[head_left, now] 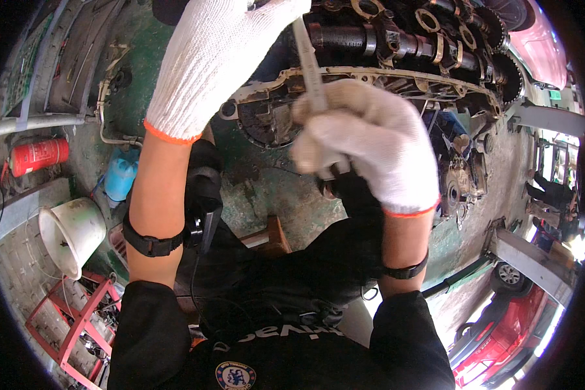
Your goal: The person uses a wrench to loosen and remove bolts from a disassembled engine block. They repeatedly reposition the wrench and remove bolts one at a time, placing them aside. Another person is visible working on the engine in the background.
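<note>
Before me, a gloved right hand (377,140) holds a pale, marked strip (309,65) near the opened engine's (458,84) near edge, camshafts (341,39) already bared, strip not laid down; the gloved left hand's (214,58) grip I can't tell.

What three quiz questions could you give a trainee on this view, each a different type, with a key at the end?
1. Multiple choice: which hand grips the end of the thin pale strip that is lower in the picture? A) left hand B) right hand C) neither

2. True or false: the left hand wears a black glove.

3. Fill in the blank: the fire extinguisher near the left edge of the picture is ____ in colour.

Key: 1. B. 2. False; the left hand wears a white glove. 3. Red.
</note>
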Demonstrator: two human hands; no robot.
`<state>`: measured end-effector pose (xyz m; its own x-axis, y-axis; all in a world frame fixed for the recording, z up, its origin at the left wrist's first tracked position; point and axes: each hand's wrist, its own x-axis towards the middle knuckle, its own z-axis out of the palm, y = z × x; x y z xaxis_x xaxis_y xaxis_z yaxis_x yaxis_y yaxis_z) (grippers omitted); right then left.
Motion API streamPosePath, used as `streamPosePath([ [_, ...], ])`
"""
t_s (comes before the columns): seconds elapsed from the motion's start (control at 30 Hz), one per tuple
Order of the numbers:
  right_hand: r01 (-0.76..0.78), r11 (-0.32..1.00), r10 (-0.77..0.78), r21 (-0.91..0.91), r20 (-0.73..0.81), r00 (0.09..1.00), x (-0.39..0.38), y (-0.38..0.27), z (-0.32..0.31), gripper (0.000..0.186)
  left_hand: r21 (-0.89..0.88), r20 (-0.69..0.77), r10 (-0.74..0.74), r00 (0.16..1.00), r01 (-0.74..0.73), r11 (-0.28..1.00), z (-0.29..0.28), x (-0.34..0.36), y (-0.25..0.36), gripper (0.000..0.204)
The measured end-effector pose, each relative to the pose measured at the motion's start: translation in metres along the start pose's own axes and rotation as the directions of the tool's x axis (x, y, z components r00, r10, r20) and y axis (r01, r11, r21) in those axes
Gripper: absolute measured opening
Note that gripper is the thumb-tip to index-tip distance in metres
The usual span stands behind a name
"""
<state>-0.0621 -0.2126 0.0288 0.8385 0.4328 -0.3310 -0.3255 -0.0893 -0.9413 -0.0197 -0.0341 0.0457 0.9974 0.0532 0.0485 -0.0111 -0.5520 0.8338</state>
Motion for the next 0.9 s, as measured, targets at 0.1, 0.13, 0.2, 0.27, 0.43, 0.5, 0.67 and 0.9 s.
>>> streamPosePath([
  [0.1,0.047,0.978,-0.081,0.203,0.162,0.983,0.008,0.014,0.026,0.024,0.088,-0.078,0.098,0.992,-0.092,0.992,0.005,-0.006,0.0,0.037],
  [0.13,-0.006,0.976,-0.028,0.218,0.156,0.987,0.011,0.018,0.032,0.024,0.044,-0.061,0.045,0.997,-0.042,0.998,0.005,-0.007,0.0,0.035],
  [0.2,0.004,0.964,-0.054,0.264,0.18,0.982,0.015,0.022,0.039,0.023,-0.016,-0.052,-0.011,0.999,0.01,1.0,0.006,-0.007,0.001,0.032],
  [0.27,-0.022,0.959,-0.038,0.281,0.206,0.978,0.016,0.02,0.041,0.024,-0.035,-0.095,0.028,0.995,-0.032,0.999,0.006,-0.008,0.002,0.031],
  [0.43,-0.004,0.989,-0.022,0.151,0.17,0.985,0.006,0.004,0.032,0.026,-0.059,-0.148,0.001,0.989,-0.01,0.998,0.002,-0.007,-0.001,0.032],
  [0.5,0.03,0.999,-0.033,0.027,0.13,0.991,0.003,0.0,0.024,0.026,-0.056,-0.116,-0.003,0.993,-0.004,0.998,-0.002,-0.007,-0.003,0.032],
  [0.67,0.122,0.992,-0.122,0.016,-0.037,0.992,0.0,0.001,0.004,0.029,-0.104,-0.117,0.033,0.993,-0.046,0.994,-0.001,-0.007,-0.005,0.032],
  [0.9,0.261,0.948,-0.187,0.182,-0.345,0.92,0.0,0.005,-0.011,0.026,-0.163,0.007,-0.099,0.995,0.099,0.982,-0.004,-0.004,-0.001,0.032],
])
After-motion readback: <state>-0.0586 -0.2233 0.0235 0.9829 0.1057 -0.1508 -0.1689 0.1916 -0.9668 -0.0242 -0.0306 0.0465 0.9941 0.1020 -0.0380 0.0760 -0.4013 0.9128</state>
